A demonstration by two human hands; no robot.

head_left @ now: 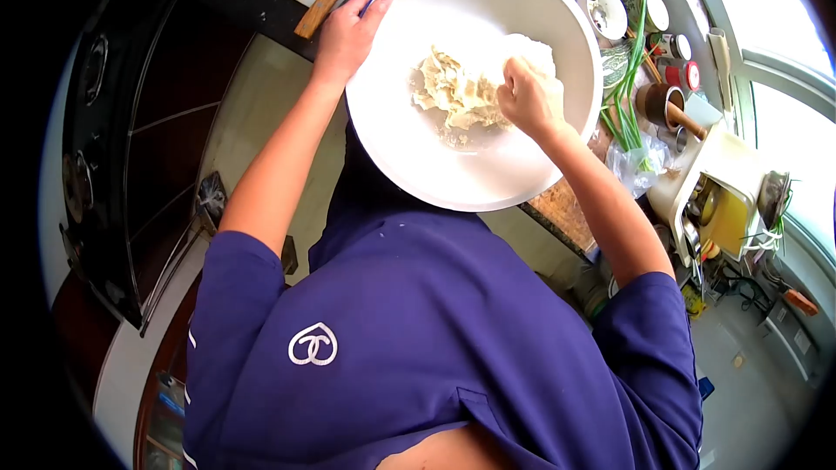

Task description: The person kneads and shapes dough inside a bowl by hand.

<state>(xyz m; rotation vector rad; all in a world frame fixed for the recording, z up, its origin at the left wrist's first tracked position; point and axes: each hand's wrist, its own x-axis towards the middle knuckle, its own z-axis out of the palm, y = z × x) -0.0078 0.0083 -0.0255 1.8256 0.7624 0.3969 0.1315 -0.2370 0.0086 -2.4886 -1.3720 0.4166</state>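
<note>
A large white basin [396,144] with a blue rim sits at the counter's edge against my body. My left hand [348,39] grips its left rim, thumb over the top and fingers outside. Inside lies rough, shaggy pale dough [453,91], with loose crumbs below it and a mound of white flour [527,45] at its upper right. My right hand [531,100] is closed in a fist against the right side of the dough, beside the flour. Its fingertips are hidden, and the dough in its grasp shows only at the edge.
Right of the basin are green onions [627,104], a small bowl [605,13], jars [684,76], a wooden mortar with pestle [666,106] and a white rack [688,183] of utensils. A cleaver's wooden handle [324,7] lies near my left hand. A stove [87,139] stands left.
</note>
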